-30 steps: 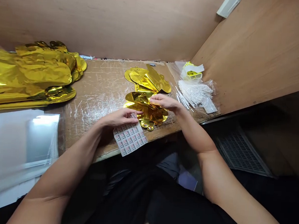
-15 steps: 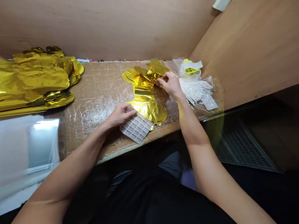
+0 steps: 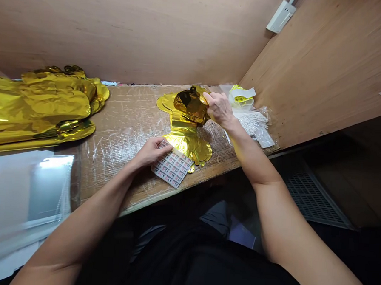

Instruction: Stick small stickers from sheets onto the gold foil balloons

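Observation:
My left hand [image 3: 154, 150] pinches a sheet of small printed stickers [image 3: 172, 167] by its upper left corner, near the table's front edge. Just behind the sheet lies a flat gold foil balloon [image 3: 181, 129], its lower lobe partly under the sheet. My right hand [image 3: 220, 108] grips the balloon's upper right part, which is folded over and raised off the table. The fingertips are partly hidden by the foil. A bundle of thin white sticks [image 3: 251, 120] lies right of that hand, partly behind my forearm.
A pile of gold foil balloons [image 3: 39, 105] covers the table's left end. Clear plastic bags [image 3: 28, 193] lie in front of it. A yellow and white roll [image 3: 242, 96] sits in the back right corner. Wooden panels [image 3: 325, 73] rise behind and at right, with a white socket [image 3: 282, 16].
My right hand has turned and folded the balloon's upper right part over to the left. My left hand keeps the sticker sheet in about the same place. The view has shifted slightly.

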Motion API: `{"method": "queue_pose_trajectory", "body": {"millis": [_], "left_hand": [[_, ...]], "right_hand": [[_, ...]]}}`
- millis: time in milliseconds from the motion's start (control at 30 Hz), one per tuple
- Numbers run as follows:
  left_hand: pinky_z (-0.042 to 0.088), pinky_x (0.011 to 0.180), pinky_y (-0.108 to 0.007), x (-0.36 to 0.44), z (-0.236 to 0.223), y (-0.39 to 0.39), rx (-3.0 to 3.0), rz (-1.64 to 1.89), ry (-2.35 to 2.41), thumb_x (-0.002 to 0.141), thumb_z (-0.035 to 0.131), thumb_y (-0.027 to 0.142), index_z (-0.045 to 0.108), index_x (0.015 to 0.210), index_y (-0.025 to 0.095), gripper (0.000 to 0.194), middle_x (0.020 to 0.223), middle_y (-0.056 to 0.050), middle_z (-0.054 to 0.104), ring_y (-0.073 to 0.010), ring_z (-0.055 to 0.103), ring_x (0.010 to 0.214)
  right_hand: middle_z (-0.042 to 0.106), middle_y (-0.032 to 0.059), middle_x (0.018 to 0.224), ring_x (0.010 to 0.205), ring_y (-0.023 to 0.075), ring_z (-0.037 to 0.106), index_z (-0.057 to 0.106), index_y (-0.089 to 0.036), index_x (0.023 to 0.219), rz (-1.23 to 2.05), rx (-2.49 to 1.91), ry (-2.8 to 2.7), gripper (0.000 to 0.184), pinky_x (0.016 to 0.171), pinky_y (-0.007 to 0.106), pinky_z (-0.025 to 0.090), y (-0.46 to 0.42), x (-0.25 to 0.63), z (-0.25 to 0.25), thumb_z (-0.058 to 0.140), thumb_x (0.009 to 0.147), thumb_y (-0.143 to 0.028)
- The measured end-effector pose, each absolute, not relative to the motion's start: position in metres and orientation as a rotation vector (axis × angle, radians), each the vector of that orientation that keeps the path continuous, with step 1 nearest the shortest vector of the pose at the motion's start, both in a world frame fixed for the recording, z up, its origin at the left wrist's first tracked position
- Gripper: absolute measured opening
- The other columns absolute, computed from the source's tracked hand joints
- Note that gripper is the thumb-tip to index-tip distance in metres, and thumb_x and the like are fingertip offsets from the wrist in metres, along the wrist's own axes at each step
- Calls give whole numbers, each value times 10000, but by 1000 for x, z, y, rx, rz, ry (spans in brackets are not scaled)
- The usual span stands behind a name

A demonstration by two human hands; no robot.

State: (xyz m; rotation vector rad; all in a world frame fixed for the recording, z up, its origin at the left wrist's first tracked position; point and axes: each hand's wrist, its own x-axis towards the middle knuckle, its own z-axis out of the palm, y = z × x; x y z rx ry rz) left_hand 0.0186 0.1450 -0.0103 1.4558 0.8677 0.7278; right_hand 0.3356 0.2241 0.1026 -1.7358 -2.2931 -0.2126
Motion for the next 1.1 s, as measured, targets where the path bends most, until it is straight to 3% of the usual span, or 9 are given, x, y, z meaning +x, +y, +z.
{"method": "queue_pose_trajectory", "body": {"millis": [133, 300, 500, 567, 633, 700, 900, 1100], "left_hand": [[509, 558, -242, 18, -11, 146, 1460, 752, 887, 808, 824, 534, 719, 884, 148, 408, 743, -17, 707, -159, 635, 627], [477, 566, -230, 17, -14, 146, 1445, 760, 915, 842, 799, 528, 699, 864, 149, 393, 738, -3, 677, -143, 609, 633], [505, 627, -261, 21, -10, 146, 1278, 816, 892, 814, 790, 518, 691, 896, 150, 390, 771, -11, 701, -152, 616, 659], [494, 634, -258, 23, -7, 146, 1240, 833, 869, 810, 771, 486, 687, 877, 151, 352, 756, -4, 689, -141, 596, 650], [476, 633, -250, 24, -5, 145, 1227, 843, 840, 812, 750, 447, 690, 873, 150, 308, 749, 4, 678, -131, 577, 643], [466, 644, -248, 25, -5, 144, 1237, 853, 812, 811, 739, 415, 699, 880, 147, 279, 754, 4, 677, -128, 570, 654], [462, 663, -251, 29, -7, 139, 1300, 832, 736, 831, 732, 379, 723, 909, 144, 247, 804, -13, 685, -138, 575, 706], [467, 638, -250, 28, -5, 135, 1375, 977, 841, 876, 738, 436, 719, 935, 158, 285, 801, -13, 684, -134, 572, 682]], "right_hand": [[709, 97, 1052, 997, 217, 586, 683, -173, 1098, 17, -1661, -2280, 205, 923, 372, 423, 235, 335, 108, 484, 1072, -216], [693, 92, 979, 980, 255, 589, 679, -180, 1136, 76, -1727, -2200, 169, 940, 413, 476, 265, 347, 112, 588, 1030, -276], [608, 305, 1292, 1248, 331, 540, 551, 49, 1380, -192, -2044, -1840, 471, 1070, 529, 391, 267, 345, 113, 510, 1087, -318], [644, 262, 1267, 1206, 309, 568, 608, -25, 1357, -98, -1865, -1931, 415, 1053, 508, 416, 235, 320, 103, 513, 1094, -332], [713, 155, 1097, 1031, 257, 624, 714, -141, 1217, 228, -1611, -2142, 288, 970, 442, 480, 193, 285, 86, 557, 1079, -338], [723, 100, 1033, 955, 225, 644, 752, -181, 1148, 503, -1390, -2265, 219, 906, 384, 508, 152, 252, 66, 616, 1050, -323], [670, 87, 969, 939, 220, 609, 735, -166, 955, 370, -1372, -2085, 138, 897, 359, 470, 106, 212, 32, 627, 1023, -219], [672, 41, 882, 827, 183, 598, 638, -181, 876, 584, -1353, -1938, 104, 812, 324, 460, 109, 218, 29, 629, 976, -209]]}}
